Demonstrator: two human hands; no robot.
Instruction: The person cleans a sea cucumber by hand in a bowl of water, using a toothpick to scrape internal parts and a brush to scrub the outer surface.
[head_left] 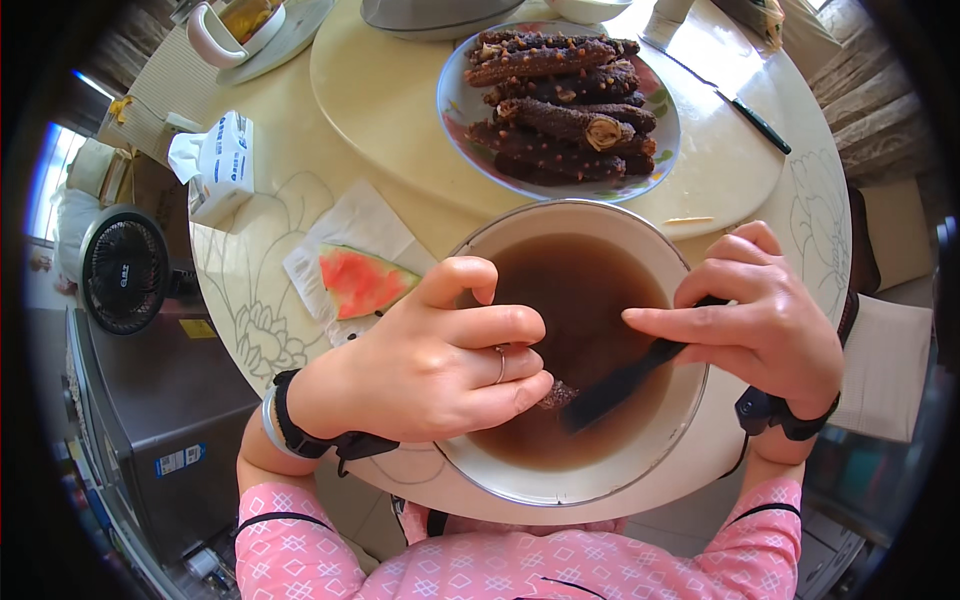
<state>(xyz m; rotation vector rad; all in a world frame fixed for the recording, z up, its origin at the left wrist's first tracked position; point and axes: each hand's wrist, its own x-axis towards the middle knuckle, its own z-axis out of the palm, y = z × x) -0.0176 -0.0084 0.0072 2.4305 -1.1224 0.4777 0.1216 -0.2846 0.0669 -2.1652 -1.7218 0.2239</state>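
A large white basin (683, 420) with a thin dark rim holds murky brown water. My left hand (450, 350) is over its left side, fingers curled round a dark, bumpy sea cucumber (559, 396); only a small end shows below the fingertips. From the right, my right hand (745, 315) grips the handle of a black brush (622, 384). The brush's flat head slants down to the left, close to the sea cucumber at the water; its bristles cannot be made out. Beyond the basin, several dark brown sea cucumbers (570, 125) lie piled on a floral plate (455, 110).
A watermelon slice (362, 283) lies on a tissue left of the basin. Farther left stand a tissue box (222, 168) and a white cup (218, 38). A dark-handled knife (752, 122) rests on the turntable (370, 100) at the right. A black fan (125, 268) stands off the table.
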